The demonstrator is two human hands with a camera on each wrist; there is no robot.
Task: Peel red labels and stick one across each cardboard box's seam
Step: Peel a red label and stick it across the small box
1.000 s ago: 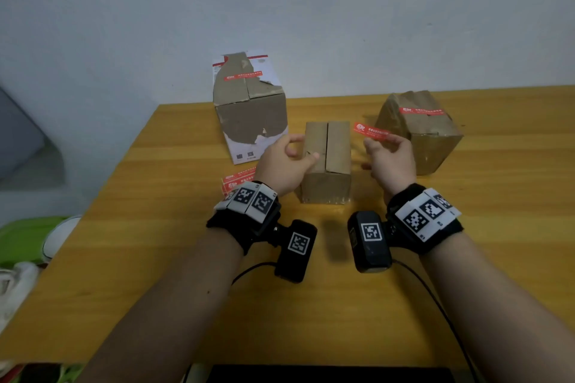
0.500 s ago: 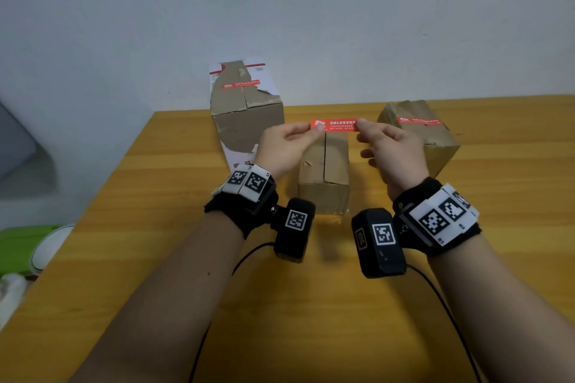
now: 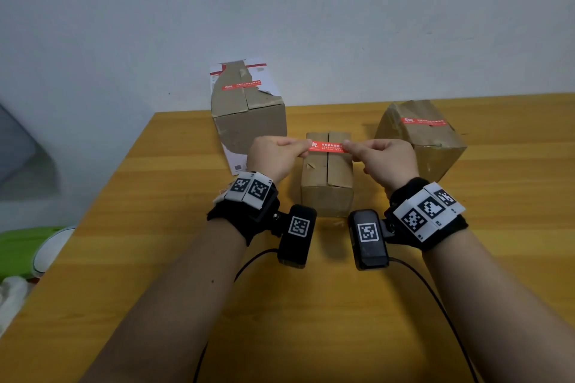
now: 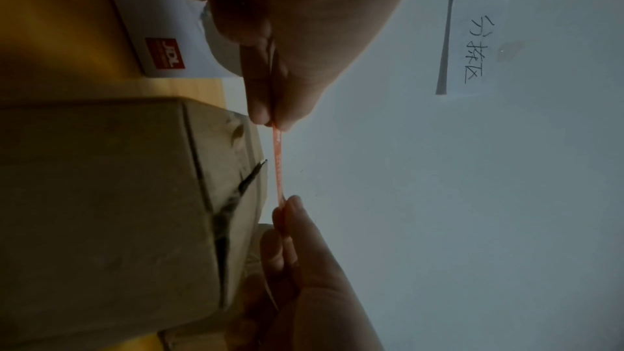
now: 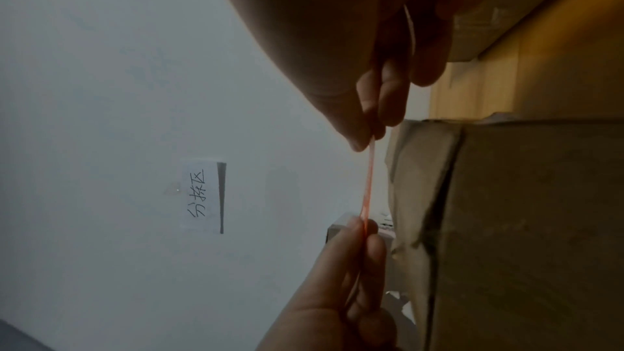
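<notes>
Both hands [image 3: 329, 158] pinching red label [image 3: 327, 146], now lower, just above middle box [image 3: 326, 177].

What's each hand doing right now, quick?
Left hand: closed, pinching the left end of the red label.
Right hand: closed, pinching the label's right end, just above the middle box.

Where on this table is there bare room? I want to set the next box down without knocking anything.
The bare wood near the front edge of the table, below the wrists, with only thin black cables crossing it. Also the left strip beside the tall box. It is crowded at the back: the tall box, middle box and right box stand close together.
</notes>
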